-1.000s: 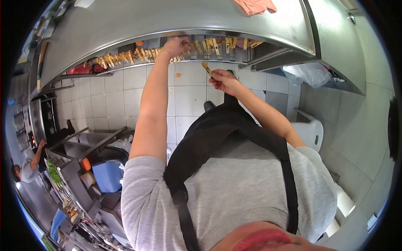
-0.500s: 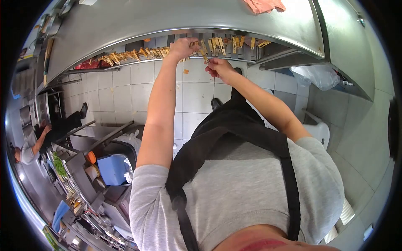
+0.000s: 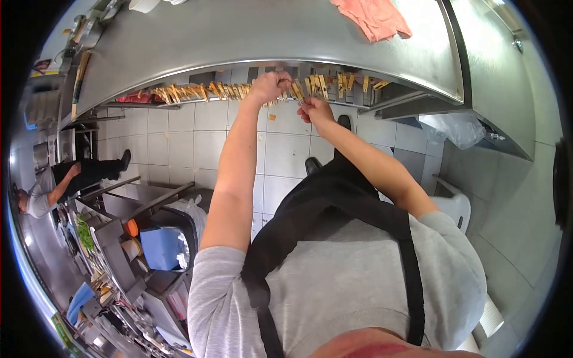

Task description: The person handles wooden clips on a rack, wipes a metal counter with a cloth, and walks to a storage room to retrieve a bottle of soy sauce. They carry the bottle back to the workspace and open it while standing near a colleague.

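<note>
Wooden clothespins (image 3: 227,91) hang in a long row just below the counter's front edge. My left hand (image 3: 270,88) is among them, its fingers closed and bent; what lies between the fingertips is too small to make out. Just right of it and slightly lower, my right hand (image 3: 316,112) is closed in a pinch at the lower end of a clothespin (image 3: 296,90). More clothespins (image 3: 316,85) stand right of my hands, some with dark marks on them.
A steel counter (image 3: 239,36) spans the far side, with a pink cloth (image 3: 376,19) on top. A plastic bag (image 3: 453,129) hangs at right. To the left are a blue container (image 3: 160,247) and a metal rack. Another person (image 3: 45,188) stands at far left. Tiled floor (image 3: 209,146) lies below.
The whole view has shifted, so counter and clothespins sit lower in the picture and more of the pink cloth shows. Both my hands remain at the same stretch of clothespins.
</note>
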`<state>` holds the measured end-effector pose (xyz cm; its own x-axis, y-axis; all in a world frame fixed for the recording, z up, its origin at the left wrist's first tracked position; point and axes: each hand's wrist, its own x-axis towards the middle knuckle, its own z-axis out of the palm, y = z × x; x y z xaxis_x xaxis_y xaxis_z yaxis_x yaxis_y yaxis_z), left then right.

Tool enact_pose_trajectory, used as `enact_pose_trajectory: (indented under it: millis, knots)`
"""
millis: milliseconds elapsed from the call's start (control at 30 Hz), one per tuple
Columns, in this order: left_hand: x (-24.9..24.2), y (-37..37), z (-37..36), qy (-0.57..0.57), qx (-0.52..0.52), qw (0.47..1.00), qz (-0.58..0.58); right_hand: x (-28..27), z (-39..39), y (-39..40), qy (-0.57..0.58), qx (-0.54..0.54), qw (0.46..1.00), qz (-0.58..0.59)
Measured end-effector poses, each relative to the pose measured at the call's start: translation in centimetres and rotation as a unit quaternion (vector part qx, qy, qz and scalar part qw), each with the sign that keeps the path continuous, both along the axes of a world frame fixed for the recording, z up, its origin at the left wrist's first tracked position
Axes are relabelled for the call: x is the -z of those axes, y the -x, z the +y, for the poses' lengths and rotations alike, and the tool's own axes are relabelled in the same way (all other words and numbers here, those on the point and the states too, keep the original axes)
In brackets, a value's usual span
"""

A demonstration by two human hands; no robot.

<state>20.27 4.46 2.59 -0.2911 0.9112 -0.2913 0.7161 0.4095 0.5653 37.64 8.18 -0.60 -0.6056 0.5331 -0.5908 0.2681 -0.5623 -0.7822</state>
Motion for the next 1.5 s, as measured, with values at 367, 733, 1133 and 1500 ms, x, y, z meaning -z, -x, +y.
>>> enact_pose_trajectory:
  millis: [367, 733, 1133, 1500]
  knots:
    - [-1.3, -1.0, -0.7, 0.000, -0.016, 1.000, -0.012, 0.3, 0.4, 0.7, -0.027, 0.022, 0.999, 0.028]
    - [-1.2, -2.0, -0.6, 0.063, -0.019, 0.994, 0.093, 1.7, -0.9, -6.0, 0.051, -0.186, 0.981, -0.020]
    - [-0.5, -5.0, -1.6, -0.081, -0.013, 0.955, 0.285, -15.2, 14.6, -8.3, -0.557, -0.063, 0.828, -0.004]
    - [-4.4, -7.3, -14.3, -0.005, 0.050, 0.994, -0.093, -14.9, 19.6, -1.1, -0.799, -0.096, 0.534, -0.260]
